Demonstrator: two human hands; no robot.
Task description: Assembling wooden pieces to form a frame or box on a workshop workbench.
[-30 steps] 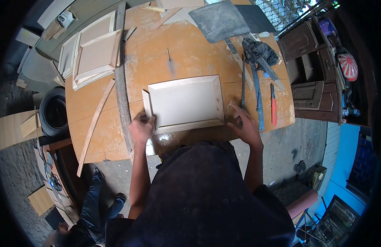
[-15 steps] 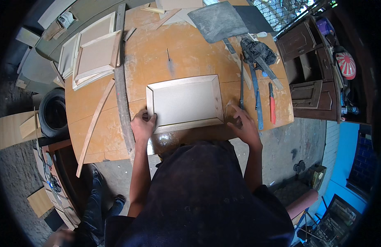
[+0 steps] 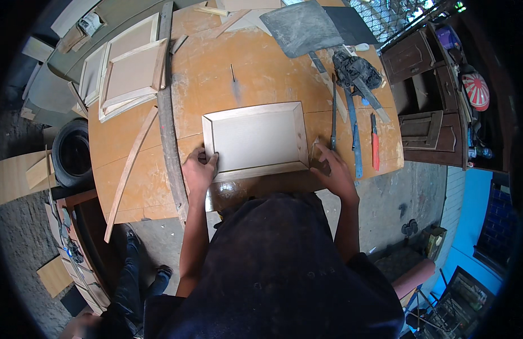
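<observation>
A pale wooden frame with mitred corners and a flat beige panel inside lies on the worktable's near edge, in front of my body. My left hand grips its near left corner, thumb on top of the rail and fingers bent at the outer side. Just beyond the frame's right rail, my right hand rests low over the table with its fingers curled together. Something thin and pale shows at those fingertips, too small to make out.
The orange-brown worktable carries a dark batten, a stack of similar frames and a thin wood strip at left. To the right lie a red-handled tool, crumpled black cloth and a grey sheet. Another person's legs stand lower left.
Both hands stay nearly in place at the frame. The whole view has shifted very slightly; nothing is plainly taken up or let go.
</observation>
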